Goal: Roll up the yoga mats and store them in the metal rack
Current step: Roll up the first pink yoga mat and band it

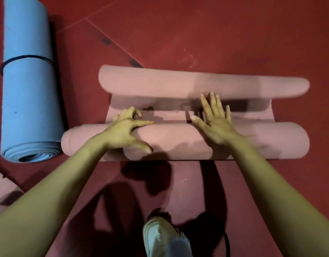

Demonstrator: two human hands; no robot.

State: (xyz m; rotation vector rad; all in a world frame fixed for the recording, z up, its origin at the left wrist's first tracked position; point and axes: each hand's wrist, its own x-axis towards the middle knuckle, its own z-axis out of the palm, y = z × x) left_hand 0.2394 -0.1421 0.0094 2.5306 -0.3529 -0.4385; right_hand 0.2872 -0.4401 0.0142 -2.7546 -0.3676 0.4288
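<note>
On the floor point(215, 34), your left hand point(126, 130) grips the pink mat point(178, 140) at its near roll, thumb on the near side and fingers curled over; your right hand point(213, 125) lies flat on it, fingers straight. The roll's axis runs left-right, and the unrolled strip lies beyond both hands. Count: one pink mat under your hands, one rolled blue mat point(28, 89) at the floor's left edge, one pink piece point(4, 190) at the lower-left corner.

Left hand point(122, 134) grips the half-rolled pink mat point(262, 140), right hand point(215, 125) presses it flat-palmed, blue mat point(28, 89) alongside.
</note>
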